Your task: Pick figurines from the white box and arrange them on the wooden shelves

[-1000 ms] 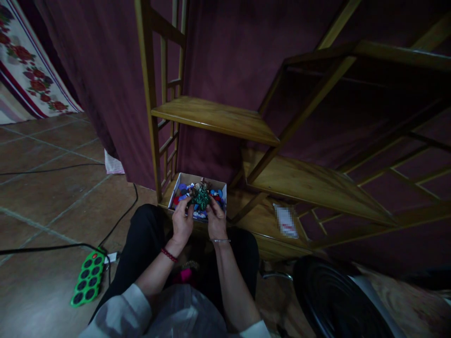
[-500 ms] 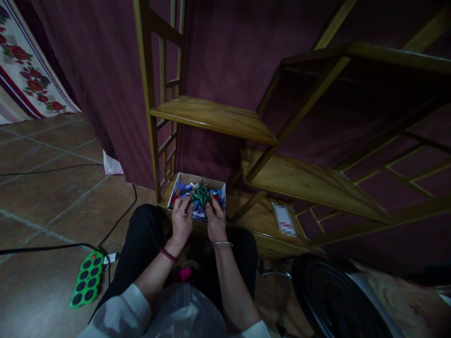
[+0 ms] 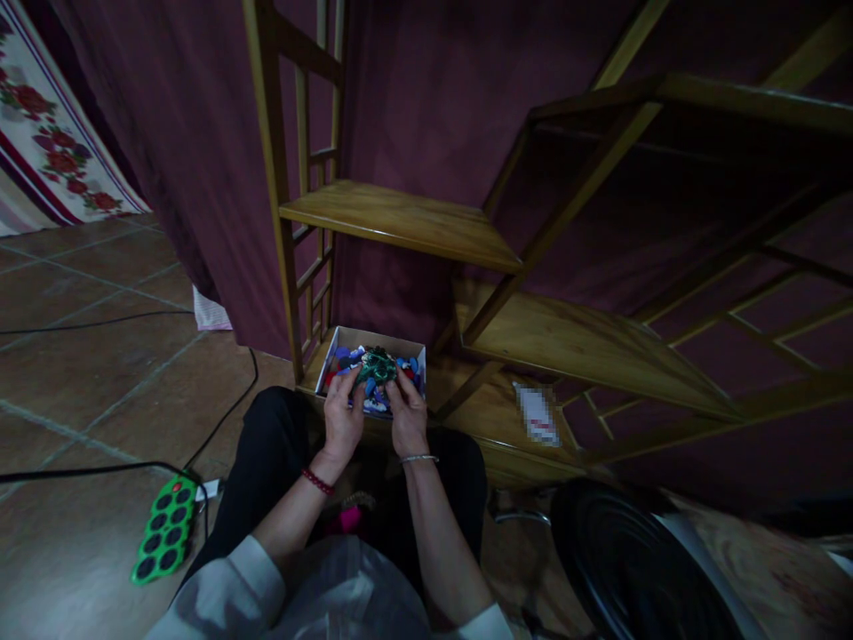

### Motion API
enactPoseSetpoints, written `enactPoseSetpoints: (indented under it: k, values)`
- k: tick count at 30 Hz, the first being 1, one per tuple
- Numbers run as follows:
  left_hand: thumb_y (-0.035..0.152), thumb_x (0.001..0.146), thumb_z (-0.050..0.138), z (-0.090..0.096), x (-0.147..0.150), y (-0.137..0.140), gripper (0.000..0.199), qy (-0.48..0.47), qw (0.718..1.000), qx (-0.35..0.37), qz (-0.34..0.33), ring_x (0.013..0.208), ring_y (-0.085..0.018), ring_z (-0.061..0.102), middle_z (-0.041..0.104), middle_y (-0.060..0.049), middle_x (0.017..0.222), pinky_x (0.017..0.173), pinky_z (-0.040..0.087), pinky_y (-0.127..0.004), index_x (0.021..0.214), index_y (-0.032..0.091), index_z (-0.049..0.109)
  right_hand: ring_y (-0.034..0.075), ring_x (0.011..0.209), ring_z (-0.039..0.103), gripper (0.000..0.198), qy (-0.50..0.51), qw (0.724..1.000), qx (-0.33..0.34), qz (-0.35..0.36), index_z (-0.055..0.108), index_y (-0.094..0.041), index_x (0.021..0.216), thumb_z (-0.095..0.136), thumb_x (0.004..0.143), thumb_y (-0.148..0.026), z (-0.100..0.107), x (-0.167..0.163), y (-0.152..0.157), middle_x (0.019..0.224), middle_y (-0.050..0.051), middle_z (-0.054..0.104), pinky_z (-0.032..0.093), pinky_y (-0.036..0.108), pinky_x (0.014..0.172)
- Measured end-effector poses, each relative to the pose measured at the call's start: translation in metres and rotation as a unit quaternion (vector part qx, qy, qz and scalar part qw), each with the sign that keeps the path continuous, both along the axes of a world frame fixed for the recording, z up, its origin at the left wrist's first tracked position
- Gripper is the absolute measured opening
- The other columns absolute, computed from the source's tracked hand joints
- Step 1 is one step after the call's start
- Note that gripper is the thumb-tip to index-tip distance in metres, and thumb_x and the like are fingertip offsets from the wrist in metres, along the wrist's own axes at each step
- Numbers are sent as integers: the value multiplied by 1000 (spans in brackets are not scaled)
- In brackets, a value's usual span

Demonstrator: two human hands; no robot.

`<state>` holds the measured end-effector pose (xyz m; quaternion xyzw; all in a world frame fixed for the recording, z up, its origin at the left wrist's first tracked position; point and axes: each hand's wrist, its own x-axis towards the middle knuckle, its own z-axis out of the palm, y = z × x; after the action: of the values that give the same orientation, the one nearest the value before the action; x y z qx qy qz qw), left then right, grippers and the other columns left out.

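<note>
Between my two hands is a shiny dark green bundle (image 3: pixel 378 365), perhaps tinsel or cord; its exact kind is too small to tell. My left hand (image 3: pixel 343 411), with a red bead bracelet at the wrist, pinches its left side. At its lower right are the closed fingers of my right hand (image 3: pixel 408 414), which has a silvery bracelet. Both hands are over the near side of an open white cardboard box (image 3: pixel 325 363). Inside lie several small blue, purple, white and red pieces (image 3: pixel 377 404), partly covered by the bundle and my fingers.
The box stands on the low board of a wooden shelf unit (image 3: pixel 400 222). Right of it lies a blurred white packet (image 3: pixel 537 414). A green power strip (image 3: pixel 164 527) with black cables is on the tiled floor at left. A round black seat (image 3: pixel 640 560) stands at lower right.
The green bundle has turned in my fingers and now looks flatter and wider, sitting a little lower over the box. Both hands stay in nearly the same place.
</note>
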<state>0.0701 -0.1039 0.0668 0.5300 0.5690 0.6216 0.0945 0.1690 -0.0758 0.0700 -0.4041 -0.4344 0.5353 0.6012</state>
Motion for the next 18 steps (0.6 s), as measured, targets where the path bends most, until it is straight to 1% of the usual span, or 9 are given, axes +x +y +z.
enactPoseSetpoints:
  k: [4,10,13,18]
  values:
    - [27,84,47,-1,0,2,33,-10,1000,-2,-5,88,-16,56,57,-6,93,83,45,-30,115,21,55,20,112,50,45,-5,1000,14,-19,59,-22,112,65,69,-34,-1,0,2,117,2,59,38,36,99]
    - [27,84,47,-3,1,3,33,-19,1000,-8,5,85,-15,55,56,-5,90,80,45,-28,115,22,56,20,108,53,48,-12,1000,-7,-14,58,-21,112,65,68,-38,-1,-1,3,116,3,60,39,38,98]
    - [28,84,46,-2,0,3,32,-18,1000,-9,8,84,-15,55,57,-6,89,79,45,-28,113,21,57,18,100,57,47,-4,1000,-2,-14,58,-21,111,65,68,-38,-1,-2,3,110,3,62,43,36,93]
    - [28,83,48,3,0,2,31,-14,1000,-17,15,82,-15,55,57,-6,87,78,46,-29,111,19,58,14,78,61,40,0,1000,11,-24,56,-21,105,65,68,-36,-3,-3,3,87,1,64,49,29,76]
